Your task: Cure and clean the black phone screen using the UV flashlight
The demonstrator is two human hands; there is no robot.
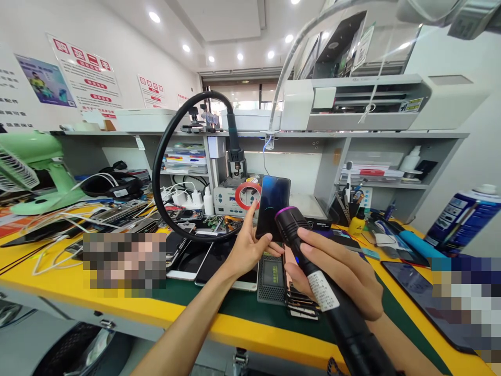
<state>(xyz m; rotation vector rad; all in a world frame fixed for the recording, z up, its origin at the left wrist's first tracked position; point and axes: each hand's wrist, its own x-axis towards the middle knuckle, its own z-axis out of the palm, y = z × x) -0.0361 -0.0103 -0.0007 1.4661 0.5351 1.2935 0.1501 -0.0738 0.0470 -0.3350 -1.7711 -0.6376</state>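
My right hand [340, 266] is wrapped round a black flashlight [291, 224] with a purple-rimmed head and a white printed label on its barrel. The flashlight's head points up and forward, close to the lower right of a dark smartphone [275, 201]. My left hand [248, 248] grips that phone near its lower end, thumb in front and some fingers behind, with the index finger stretched up along its left side. The phone stands roughly upright, screen towards me. Behind the index finger is a red ring [237, 196], like a tape roll.
White-framed tablets [191, 274], a grey mesh-like box [271, 279] and stacked phone parts [301, 308] lie on the green mat. A black hose [156, 183] arches left of my hands. A blue spray can [464, 216] and a large dark phone [426, 303] are rightward; a green fan [50, 167] is leftward.
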